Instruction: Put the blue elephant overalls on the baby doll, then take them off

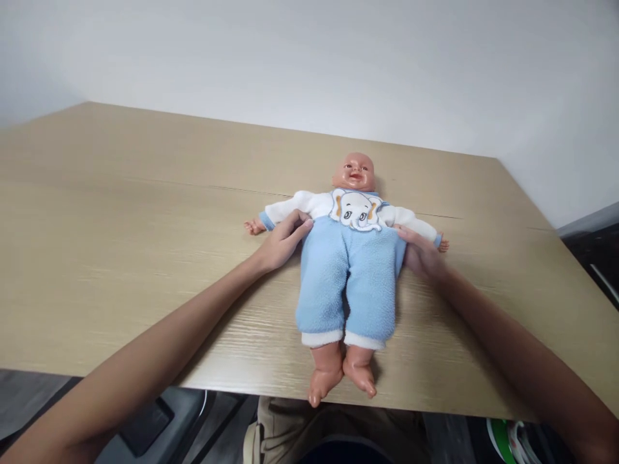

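A baby doll [355, 173] lies on its back, head toward the wall and bare feet at the table's near edge. It wears a white top with an elephant face patch [356, 209] and fuzzy light blue trousers [323, 277] with white cuffs. At the left side of the waist, my left hand [286, 240] pinches the cloth between thumb and fingers. On the opposite side, my right hand [420, 252] has its thumb over the waist edge, its fingers partly hidden behind the cloth. The doll's arms spread out past both hands.
The doll rests on a wooden table [145, 258] that meets a pale wall [309, 64]. Below the near edge are a grey chair [159, 428] with a dark flat object on it, my lap [290, 428], and a green and white item [507, 438].
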The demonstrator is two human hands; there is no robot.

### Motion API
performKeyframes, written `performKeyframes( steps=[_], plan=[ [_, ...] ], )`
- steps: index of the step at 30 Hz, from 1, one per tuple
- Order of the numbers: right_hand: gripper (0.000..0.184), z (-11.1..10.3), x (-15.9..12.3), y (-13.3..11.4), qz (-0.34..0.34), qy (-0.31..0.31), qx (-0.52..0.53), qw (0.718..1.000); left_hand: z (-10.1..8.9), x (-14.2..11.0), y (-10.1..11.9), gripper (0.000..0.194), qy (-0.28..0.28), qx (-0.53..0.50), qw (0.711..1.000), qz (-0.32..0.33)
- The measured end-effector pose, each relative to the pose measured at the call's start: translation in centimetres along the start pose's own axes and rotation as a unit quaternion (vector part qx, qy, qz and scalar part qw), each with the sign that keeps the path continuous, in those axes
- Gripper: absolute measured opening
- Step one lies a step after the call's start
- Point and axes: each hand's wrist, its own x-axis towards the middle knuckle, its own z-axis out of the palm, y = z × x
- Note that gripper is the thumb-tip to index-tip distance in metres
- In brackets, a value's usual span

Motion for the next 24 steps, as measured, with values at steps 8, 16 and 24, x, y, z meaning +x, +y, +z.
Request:
performKeyframes(
  steps=[8,16,24],
  plan=[
    [0.054,0.2,-0.3,0.3,-0.001,0.056,0.054,0.997,-0.2,0.4,-0.5,0.03,0.004,-0.034,0.999,0.005],
    [0.02,-1.6,-3.7,1.9,-0.155,0.152,-0.308,0.926,0.7,-0.4,0.8,0.017,0.119,0.158,0.978,0.064],
    [0.052,-6.2,-4.0,3.6,-0.209,0.196,-0.439,0.852,3.4,2.7,7.5,0.017,0.055,0.217,0.944,0.242]
  ],
)
